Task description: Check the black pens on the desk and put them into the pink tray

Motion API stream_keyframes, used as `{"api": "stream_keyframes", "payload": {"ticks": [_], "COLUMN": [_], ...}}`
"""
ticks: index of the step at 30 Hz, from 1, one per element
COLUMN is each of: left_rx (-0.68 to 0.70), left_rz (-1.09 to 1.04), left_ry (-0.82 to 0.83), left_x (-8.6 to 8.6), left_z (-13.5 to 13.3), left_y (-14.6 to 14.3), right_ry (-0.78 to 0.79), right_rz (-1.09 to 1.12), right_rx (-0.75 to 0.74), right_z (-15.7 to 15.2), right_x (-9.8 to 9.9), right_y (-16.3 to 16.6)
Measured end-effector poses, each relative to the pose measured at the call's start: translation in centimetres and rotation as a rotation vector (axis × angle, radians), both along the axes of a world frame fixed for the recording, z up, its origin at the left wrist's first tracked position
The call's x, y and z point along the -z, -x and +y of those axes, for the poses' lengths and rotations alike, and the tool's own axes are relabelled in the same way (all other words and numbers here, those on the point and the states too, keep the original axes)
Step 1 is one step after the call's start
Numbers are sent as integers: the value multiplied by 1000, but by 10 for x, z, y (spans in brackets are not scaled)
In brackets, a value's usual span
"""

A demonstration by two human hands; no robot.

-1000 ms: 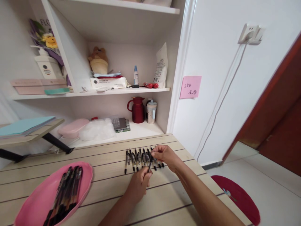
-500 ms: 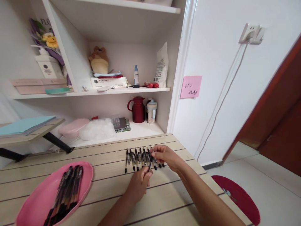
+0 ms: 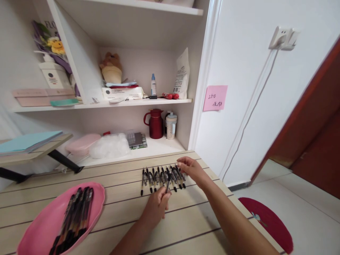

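My left hand [image 3: 156, 204] is closed around a black pen [image 3: 168, 185], whose dark end points up and away from me. Just beyond it, several black pens with clear barrels [image 3: 149, 177] lie side by side in a row, their thin tips toward the shelf. At the right end of that row is my right hand [image 3: 191, 170], thumb and forefinger close together near the pen tips. Whatever is between those fingers is too small to make out. More dark pens [image 3: 77, 216] lie bunched in a pink scalloped tray [image 3: 32, 232] at the left.
The desk [image 3: 117, 226] has striped planks. A small raised stand [image 3: 60, 141] holds blue papers. Behind are white shelves with a red jug [image 3: 156, 124], a cup [image 3: 171, 125] and a plastic bag [image 3: 110, 146]. A wall stands at the right, and a red round stool [image 3: 268, 225] below.
My right hand has moved right and slightly up, off the end of the held pen, uncovering pens at the row's right. My left hand has stayed nearly still.
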State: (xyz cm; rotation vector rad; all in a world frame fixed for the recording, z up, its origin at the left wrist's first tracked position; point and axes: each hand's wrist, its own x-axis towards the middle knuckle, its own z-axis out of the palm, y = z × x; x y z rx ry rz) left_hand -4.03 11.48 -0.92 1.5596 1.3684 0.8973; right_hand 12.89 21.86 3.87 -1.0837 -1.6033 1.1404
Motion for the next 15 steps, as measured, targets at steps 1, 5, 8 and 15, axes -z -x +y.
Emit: {"api": "stream_keyframes", "payload": {"ticks": [1, 5, 8, 15], "left_rx": [-11, -29, -25, -22], "left_rz": [-3, -19, -24, -31], "left_ry": [6, 20, 26, 44], "left_x": [0, -2, -2, -1], "left_z": [0, 0, 0, 0], "left_y": [0, -1, -1, 0], "right_ry": [-76, -198, -174, -151], "right_rz": [-96, -567, -767, -953], "right_rx": [124, 379, 379, 367], "right_z": [6, 26, 30, 32], "right_x": [3, 23, 42, 59], "right_y": [-7, -26, -26, -18]}}
